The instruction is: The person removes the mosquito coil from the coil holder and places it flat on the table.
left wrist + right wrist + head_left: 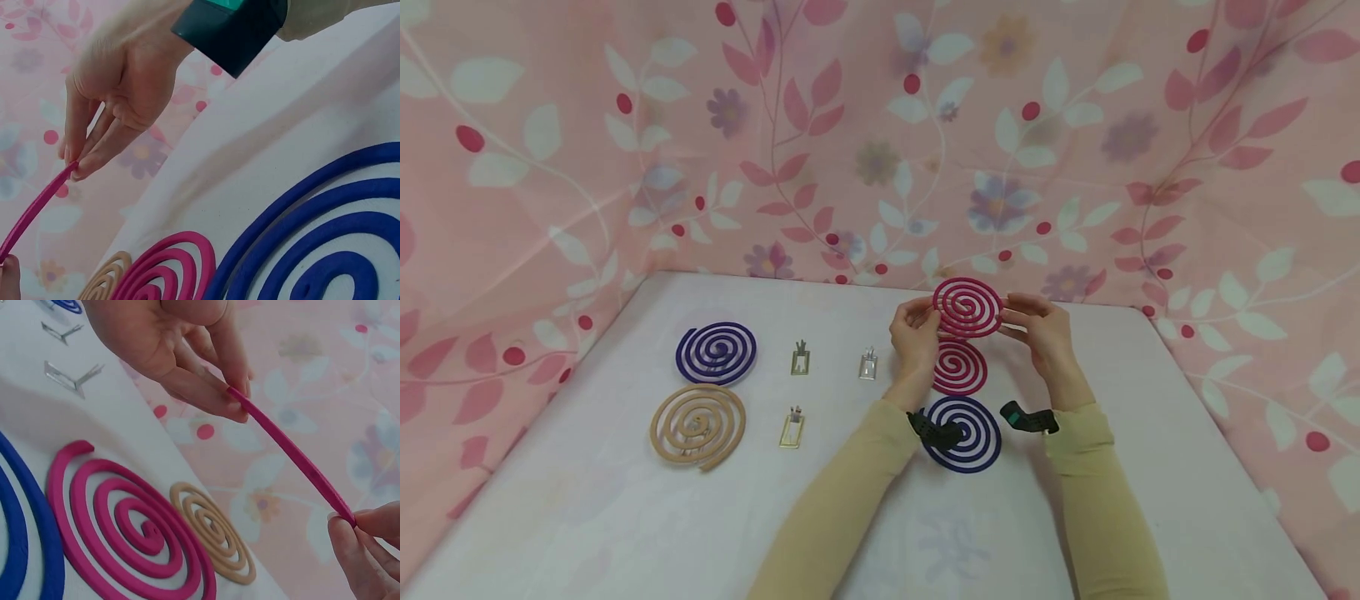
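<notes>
A pink mosquito coil (967, 307) is raised off the table between both hands. My left hand (915, 337) pinches its left rim, and my right hand (1048, 333) pinches the opposite rim with its fingertips. In the right wrist view the raised coil (294, 453) appears edge-on, as a thin strip. Beneath it, a second pink coil (953, 365) lies flat on the table. Nearer the forearms lies a dark blue coil (977, 442), partly covered by the left wrist's camera. The wrist views also show a tan coil (212, 528) beyond the flat pink one.
On the table's left, a blue coil (717, 353) and a tan coil (697, 425) sit over metal stands. Three small metal coil stands, one silvery (868, 365) and two yellowish (801, 359), lie mid-table. Floral cloth (880, 158) hangs behind the white table (625, 517).
</notes>
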The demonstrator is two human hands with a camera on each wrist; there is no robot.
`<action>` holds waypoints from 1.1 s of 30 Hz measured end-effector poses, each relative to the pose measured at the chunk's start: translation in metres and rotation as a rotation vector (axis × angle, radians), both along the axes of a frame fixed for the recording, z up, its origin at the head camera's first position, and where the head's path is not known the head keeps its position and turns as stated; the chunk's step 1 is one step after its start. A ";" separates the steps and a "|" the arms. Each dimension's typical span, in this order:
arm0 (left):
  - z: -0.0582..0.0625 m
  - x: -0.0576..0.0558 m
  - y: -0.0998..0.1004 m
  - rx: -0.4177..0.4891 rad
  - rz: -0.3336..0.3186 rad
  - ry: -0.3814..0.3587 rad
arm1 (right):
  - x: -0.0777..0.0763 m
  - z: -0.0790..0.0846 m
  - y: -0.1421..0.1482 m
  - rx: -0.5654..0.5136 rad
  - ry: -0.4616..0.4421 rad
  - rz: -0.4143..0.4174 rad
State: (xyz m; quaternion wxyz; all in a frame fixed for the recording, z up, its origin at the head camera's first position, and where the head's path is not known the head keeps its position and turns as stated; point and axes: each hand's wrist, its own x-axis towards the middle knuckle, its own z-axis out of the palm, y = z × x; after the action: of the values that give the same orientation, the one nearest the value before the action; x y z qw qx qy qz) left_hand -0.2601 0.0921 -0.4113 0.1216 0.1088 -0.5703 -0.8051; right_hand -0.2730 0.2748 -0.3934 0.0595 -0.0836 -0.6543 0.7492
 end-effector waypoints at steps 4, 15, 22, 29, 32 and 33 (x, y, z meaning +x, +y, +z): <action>-0.003 -0.002 0.006 -0.029 -0.042 -0.005 | -0.002 -0.002 0.007 0.023 -0.014 -0.032; -0.015 -0.013 0.023 -0.080 -0.202 -0.047 | -0.002 -0.009 0.021 0.152 -0.019 -0.123; -0.020 -0.018 0.036 -0.180 -0.235 -0.078 | -0.005 -0.016 0.032 0.149 -0.066 -0.173; -0.024 -0.020 0.047 -0.227 -0.196 -0.077 | -0.007 -0.023 0.039 0.093 -0.117 -0.201; -0.024 -0.020 0.051 -0.216 -0.203 -0.072 | -0.007 -0.026 0.041 0.081 -0.140 -0.226; -0.024 -0.020 0.052 -0.212 -0.209 -0.072 | -0.007 -0.027 0.042 0.075 -0.142 -0.231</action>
State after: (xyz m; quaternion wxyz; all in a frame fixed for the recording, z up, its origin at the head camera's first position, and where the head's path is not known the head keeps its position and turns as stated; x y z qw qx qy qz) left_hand -0.2805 0.1441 -0.4352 0.0271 0.0643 -0.6642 -0.7443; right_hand -0.2799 0.3171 -0.4199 0.1020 -0.2090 -0.6705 0.7046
